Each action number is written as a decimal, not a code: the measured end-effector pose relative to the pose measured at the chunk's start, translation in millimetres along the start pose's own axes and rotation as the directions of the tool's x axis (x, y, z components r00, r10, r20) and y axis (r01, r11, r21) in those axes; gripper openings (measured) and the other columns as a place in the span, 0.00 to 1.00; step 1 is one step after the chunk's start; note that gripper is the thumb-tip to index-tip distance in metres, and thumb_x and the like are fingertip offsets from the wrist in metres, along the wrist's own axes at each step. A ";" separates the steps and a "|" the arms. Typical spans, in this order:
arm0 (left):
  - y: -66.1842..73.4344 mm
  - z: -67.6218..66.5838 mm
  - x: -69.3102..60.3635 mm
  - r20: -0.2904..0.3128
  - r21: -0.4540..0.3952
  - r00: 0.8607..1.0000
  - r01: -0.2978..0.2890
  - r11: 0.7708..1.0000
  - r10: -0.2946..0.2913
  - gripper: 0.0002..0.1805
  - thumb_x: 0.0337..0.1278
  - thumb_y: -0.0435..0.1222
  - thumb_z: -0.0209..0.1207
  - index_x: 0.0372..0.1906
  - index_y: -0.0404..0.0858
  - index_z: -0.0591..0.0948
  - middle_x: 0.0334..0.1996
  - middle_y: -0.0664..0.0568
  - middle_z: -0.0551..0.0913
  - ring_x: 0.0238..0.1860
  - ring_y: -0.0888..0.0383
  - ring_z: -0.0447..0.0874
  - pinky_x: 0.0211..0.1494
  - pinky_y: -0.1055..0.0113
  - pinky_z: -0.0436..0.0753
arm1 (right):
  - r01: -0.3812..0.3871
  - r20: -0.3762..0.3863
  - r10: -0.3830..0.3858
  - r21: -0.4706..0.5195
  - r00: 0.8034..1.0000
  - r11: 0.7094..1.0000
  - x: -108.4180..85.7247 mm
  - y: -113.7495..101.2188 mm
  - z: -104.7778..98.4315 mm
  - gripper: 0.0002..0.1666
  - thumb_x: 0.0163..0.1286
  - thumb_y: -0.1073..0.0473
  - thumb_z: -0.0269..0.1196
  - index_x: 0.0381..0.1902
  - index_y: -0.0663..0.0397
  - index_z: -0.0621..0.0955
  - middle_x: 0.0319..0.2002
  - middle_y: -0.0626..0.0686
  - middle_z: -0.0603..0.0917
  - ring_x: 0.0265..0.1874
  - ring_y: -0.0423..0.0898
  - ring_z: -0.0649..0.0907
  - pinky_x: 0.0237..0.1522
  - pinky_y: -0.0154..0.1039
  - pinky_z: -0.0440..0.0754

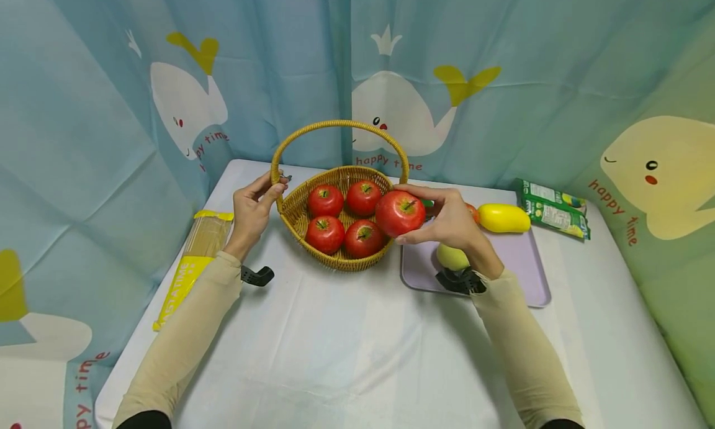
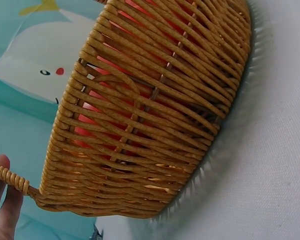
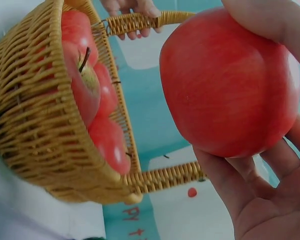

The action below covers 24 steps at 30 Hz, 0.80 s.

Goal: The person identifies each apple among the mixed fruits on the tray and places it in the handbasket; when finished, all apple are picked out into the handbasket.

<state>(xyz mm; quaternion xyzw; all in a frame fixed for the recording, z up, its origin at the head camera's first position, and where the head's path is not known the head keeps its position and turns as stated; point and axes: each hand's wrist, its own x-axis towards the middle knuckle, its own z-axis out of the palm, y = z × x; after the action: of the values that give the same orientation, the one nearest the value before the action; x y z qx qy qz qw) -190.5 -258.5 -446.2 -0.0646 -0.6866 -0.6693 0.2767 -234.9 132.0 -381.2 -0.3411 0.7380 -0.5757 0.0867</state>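
Note:
A wicker basket (image 1: 347, 264) with a tall arched handle stands at the middle back of the table. Several red apples (image 1: 326, 200) lie inside it. The left hand (image 1: 252, 210) grips the left foot of the handle; in the left wrist view its fingers (image 2: 8, 200) are around the wrapped handle (image 2: 9, 177). The right hand (image 1: 447, 218) holds another red apple (image 1: 400, 213) between thumb and fingers, above the basket's right rim. In the right wrist view this apple (image 3: 230, 85) is in the fingers, apart from the apples in the basket.
Right of the basket lies a light purple tray (image 1: 527, 286) bearing a yellow-green fruit (image 1: 451, 257), a yellow fruit (image 1: 504, 218) and a partly hidden red item. Green packets (image 1: 553, 209) lie behind it. A yellow pasta pack (image 1: 192, 261) lies left. Curtains enclose the table's back and sides.

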 end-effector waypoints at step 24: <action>-0.2 0.4 0.3 -0.002 -0.023 1.000 0.000 1.000 0.000 0.19 0.71 0.24 0.63 0.62 0.20 0.81 0.48 0.34 0.90 0.46 0.64 0.91 0.54 0.73 0.88 | -0.013 0.067 0.017 -0.052 0.998 0.999 28.8 -1.2 39.0 0.49 0.45 0.63 0.88 0.68 0.40 0.84 0.62 0.51 0.87 0.56 0.50 0.85 0.55 0.48 0.91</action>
<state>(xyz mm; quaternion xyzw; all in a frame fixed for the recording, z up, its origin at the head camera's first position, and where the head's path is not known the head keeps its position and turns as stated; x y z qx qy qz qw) -191.0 -258.2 -446.2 -0.0671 -0.6785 -0.6772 0.2767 -235.7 83.6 -385.1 -0.3569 0.7517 -0.5442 0.1071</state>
